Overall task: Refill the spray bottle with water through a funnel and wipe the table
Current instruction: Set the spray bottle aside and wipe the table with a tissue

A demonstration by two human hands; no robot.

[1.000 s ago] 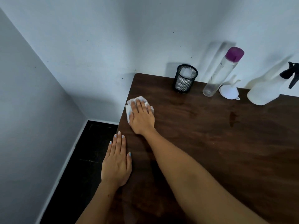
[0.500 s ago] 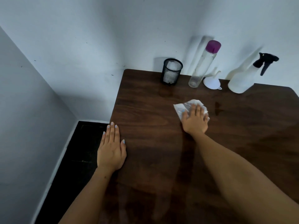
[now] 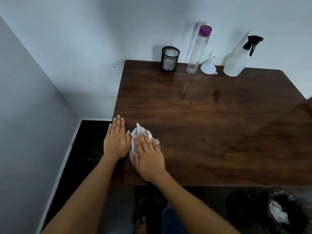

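Right hand (image 3: 148,156) fingers flat, pressing white tissue (image 3: 141,132) onto dark wood table (image 3: 219,132) near its front-left corner. Left hand (image 3: 116,141) flat, released, just beside. Spray bottle (image 3: 236,63), funnel (image 3: 208,67) at back by white wall (image 3: 101,31).

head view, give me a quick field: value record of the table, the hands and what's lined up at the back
table: dark wood table, set into a wall corner
right hand: right hand flat on a crumpled white tissue, near the table's front left corner
left hand: left hand flat on the table's left edge, beside the tissue
back row, left to right: black mesh cup, clear bottle with purple cap, white funnel, spray bottle
funnel: upside down, spout up
spray bottle: black trigger head on
surface mark: small dark spot in front of the funnel
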